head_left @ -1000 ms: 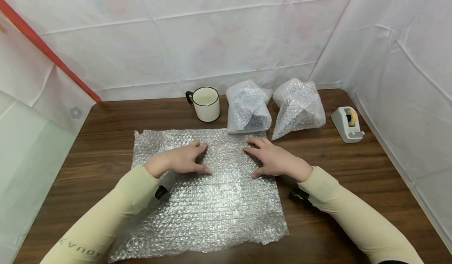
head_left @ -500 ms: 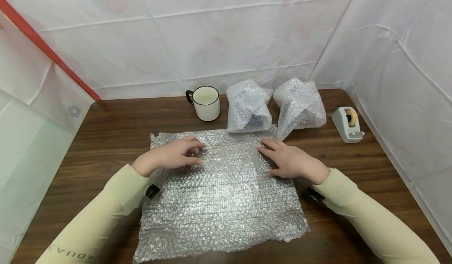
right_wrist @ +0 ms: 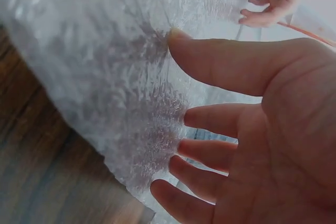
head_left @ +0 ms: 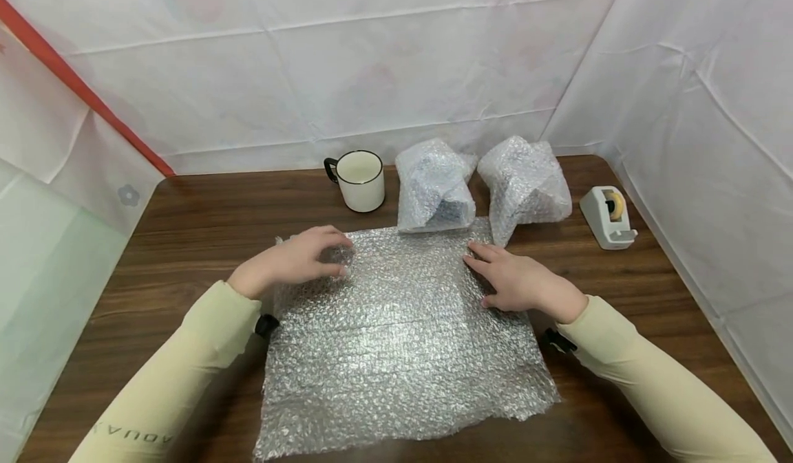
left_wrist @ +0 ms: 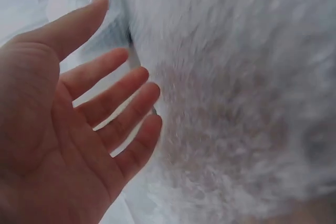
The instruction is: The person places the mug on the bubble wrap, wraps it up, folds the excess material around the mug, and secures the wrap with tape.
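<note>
A sheet of bubble wrap (head_left: pixel 396 339) lies spread on the wooden table. Over its upper left part is my left hand (head_left: pixel 303 256), the fingers loosely bent and apart; in the left wrist view the palm (left_wrist: pixel 58 124) holds nothing. Whether those fingertips touch the sheet I cannot tell. My right hand (head_left: pixel 520 281) rests on the sheet's right side, fingers spread. In the right wrist view its thumb (right_wrist: pixel 226 64) and fingertips meet the bubble wrap (right_wrist: pixel 105 77). A bubble-wrapped bundle (head_left: pixel 434 188) sits at the sheet's far edge, its contents hidden.
A white mug (head_left: pixel 361 184) with a black rim and handle stands at the back. Another bubble-wrapped bundle (head_left: pixel 526 188) is near the right hand. A tape dispenser (head_left: pixel 607 219) stands far right on the wooden table (head_left: pixel 186 222). White cloth (head_left: pixel 396 57) hangs behind.
The bubble wrap sheet has slid to the right along with my right hand. My left hand has moved left and slightly farther back over it. The mug and bundles stay nearly in place.
</note>
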A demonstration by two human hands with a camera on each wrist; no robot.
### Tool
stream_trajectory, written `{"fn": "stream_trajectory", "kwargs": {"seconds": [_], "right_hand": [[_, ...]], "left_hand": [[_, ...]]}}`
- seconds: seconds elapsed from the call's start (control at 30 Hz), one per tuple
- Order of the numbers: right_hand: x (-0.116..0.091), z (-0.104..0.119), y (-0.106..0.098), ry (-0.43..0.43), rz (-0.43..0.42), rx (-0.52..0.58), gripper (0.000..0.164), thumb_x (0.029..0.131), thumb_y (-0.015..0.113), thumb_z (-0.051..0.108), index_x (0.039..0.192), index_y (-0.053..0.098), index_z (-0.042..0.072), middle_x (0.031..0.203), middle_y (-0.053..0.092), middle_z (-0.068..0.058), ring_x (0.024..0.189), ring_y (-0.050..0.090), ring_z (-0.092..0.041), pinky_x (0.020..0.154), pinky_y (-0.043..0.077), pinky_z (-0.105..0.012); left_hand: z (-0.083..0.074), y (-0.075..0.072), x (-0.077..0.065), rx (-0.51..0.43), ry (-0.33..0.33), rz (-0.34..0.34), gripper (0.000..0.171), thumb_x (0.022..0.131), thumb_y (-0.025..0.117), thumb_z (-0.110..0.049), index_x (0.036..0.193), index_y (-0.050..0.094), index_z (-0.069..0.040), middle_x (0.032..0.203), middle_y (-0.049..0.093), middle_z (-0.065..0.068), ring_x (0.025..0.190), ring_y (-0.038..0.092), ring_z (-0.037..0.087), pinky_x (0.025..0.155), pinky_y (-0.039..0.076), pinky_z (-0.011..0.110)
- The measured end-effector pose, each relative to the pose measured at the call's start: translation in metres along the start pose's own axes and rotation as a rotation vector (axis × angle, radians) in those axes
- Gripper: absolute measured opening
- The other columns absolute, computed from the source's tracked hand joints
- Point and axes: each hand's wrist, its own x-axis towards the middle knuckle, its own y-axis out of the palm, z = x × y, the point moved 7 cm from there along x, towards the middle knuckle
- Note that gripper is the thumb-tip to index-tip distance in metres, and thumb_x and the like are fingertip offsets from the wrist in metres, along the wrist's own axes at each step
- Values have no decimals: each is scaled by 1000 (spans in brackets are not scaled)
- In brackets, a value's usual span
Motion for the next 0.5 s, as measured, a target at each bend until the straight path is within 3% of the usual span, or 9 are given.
{"fn": "stream_trajectory", "kwargs": {"seconds": [0.2, 0.33, 0.5], "right_hand": [[-1, -1, 2, 5, -7, 18, 85, 89, 77, 31, 156, 31, 5, 164, 13, -19, 147, 18, -41, 104, 41, -54], [0, -1, 2, 2, -11, 18, 85, 89, 77, 31, 155, 31, 4, 164, 13, -19, 147, 18, -41, 105, 40, -54], [-1, 0, 1, 4, -11, 19, 85, 89, 77, 30, 155, 31, 4, 164, 13, -19, 147, 18, -41, 103, 43, -53]], "left_hand": [[26, -23, 10, -119, -107, -122, 37, 98, 65, -29, 126, 64, -5, 114, 66, 7, 103, 62, 23, 86, 52, 44], [43, -44, 16, -125, -207, -229, 33, 100, 61, -33, 122, 66, -9, 105, 69, 4, 91, 63, 20, 77, 52, 41], [61, -72, 23, -109, -301, -351, 34, 102, 56, -38, 120, 65, -11, 107, 67, 8, 88, 62, 23, 73, 49, 40]]}}
